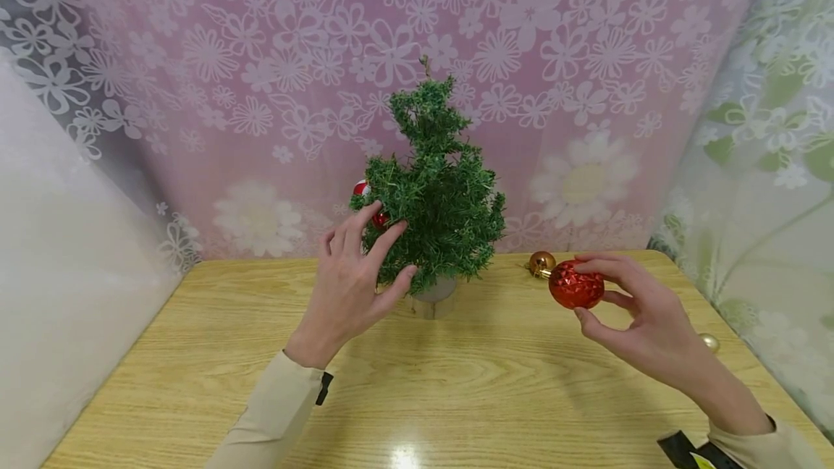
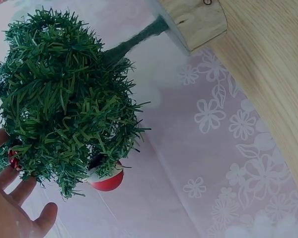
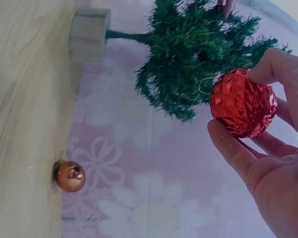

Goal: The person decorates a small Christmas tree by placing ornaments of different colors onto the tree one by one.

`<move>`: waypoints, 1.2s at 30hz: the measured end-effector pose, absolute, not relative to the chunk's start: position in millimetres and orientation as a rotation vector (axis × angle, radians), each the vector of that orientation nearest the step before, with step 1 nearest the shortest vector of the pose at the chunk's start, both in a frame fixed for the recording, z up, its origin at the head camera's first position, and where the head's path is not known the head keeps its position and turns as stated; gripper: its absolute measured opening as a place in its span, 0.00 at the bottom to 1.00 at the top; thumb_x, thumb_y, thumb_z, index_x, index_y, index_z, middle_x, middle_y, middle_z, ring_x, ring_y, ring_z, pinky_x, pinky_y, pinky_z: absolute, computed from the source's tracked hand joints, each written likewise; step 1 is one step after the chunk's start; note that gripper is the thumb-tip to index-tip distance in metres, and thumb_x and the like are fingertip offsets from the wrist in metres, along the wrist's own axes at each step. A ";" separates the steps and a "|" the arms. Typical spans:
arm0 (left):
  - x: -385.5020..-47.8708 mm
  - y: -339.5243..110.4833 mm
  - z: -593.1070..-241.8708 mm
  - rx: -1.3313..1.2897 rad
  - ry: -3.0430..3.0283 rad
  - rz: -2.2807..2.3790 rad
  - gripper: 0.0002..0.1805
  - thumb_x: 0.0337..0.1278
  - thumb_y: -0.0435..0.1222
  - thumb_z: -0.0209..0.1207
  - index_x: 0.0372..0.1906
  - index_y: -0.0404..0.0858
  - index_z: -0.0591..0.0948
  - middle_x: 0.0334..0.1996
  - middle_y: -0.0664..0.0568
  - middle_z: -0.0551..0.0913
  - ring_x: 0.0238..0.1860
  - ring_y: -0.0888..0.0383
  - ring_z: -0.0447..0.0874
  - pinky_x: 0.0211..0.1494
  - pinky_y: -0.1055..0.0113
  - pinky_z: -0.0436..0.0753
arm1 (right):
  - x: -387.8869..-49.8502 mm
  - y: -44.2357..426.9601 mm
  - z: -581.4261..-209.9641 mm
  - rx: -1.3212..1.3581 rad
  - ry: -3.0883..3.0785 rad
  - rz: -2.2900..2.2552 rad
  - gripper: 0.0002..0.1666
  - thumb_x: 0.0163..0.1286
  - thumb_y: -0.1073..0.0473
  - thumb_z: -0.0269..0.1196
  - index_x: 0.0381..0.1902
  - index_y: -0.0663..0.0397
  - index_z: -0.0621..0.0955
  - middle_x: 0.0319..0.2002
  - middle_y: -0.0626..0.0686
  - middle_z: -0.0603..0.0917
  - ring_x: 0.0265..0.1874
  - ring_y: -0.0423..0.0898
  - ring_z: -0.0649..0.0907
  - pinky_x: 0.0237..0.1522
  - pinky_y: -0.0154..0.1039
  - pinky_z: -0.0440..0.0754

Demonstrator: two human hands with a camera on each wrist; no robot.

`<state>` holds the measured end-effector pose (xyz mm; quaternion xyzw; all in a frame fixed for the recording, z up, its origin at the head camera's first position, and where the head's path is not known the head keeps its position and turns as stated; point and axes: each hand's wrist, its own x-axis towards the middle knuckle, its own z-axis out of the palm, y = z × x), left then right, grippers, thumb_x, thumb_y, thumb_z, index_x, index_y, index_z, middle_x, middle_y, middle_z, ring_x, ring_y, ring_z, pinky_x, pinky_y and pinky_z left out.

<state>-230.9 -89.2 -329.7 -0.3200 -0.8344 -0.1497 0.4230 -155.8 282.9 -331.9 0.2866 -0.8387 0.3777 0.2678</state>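
A small artificial Christmas tree (image 1: pixel 436 187) stands on a round wooden base (image 2: pixel 196 22). My left hand (image 1: pixel 348 277) is at its left side, fingers spread and fingertips at the branches beside a small shiny red ornament (image 1: pixel 381 219), partly hidden by needles. A red and white bauble (image 2: pixel 108 179) hangs close by on the same side. To the right of the tree, my right hand (image 1: pixel 645 310) pinches a faceted red bauble (image 3: pixel 242 103) between thumb and fingers, above the table. A thin gold loop (image 3: pixel 206 85) sticks out from its top.
On the wooden table (image 1: pixel 443 396), a copper-coloured bauble (image 1: pixel 541 263) lies at the back right. A pale gold bauble (image 1: pixel 709 342) is near the right edge, partly behind my right hand. A pink flowered curtain (image 1: pixel 423 20) hangs right behind the table.
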 end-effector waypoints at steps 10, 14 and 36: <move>-227.4 -89.3 -331.0 -0.829 -1.974 -0.358 0.25 0.74 0.54 0.51 0.64 0.45 0.81 0.69 0.39 0.73 0.67 0.39 0.72 0.62 0.36 0.69 | -148.7 270.3 -321.3 0.846 -2.201 1.117 0.41 0.41 0.88 0.70 0.57 0.67 0.79 0.60 0.53 0.79 0.58 0.34 0.81 0.50 0.24 0.83; -223.7 -83.6 -330.9 -0.899 -1.794 -0.368 0.20 0.73 0.49 0.55 0.57 0.43 0.85 0.60 0.42 0.81 0.63 0.41 0.78 0.60 0.39 0.73 | -147.1 262.9 -316.6 0.904 -2.172 1.188 0.41 0.42 0.90 0.67 0.58 0.69 0.78 0.62 0.52 0.79 0.59 0.35 0.81 0.51 0.25 0.83; -194.5 -42.8 -339.2 -1.115 -1.838 -0.559 0.12 0.67 0.42 0.62 0.49 0.44 0.88 0.54 0.50 0.85 0.59 0.52 0.81 0.57 0.56 0.77 | -138.3 233.9 -313.9 1.151 -2.118 1.318 0.41 0.43 0.89 0.64 0.59 0.68 0.77 0.67 0.55 0.77 0.65 0.40 0.80 0.55 0.29 0.83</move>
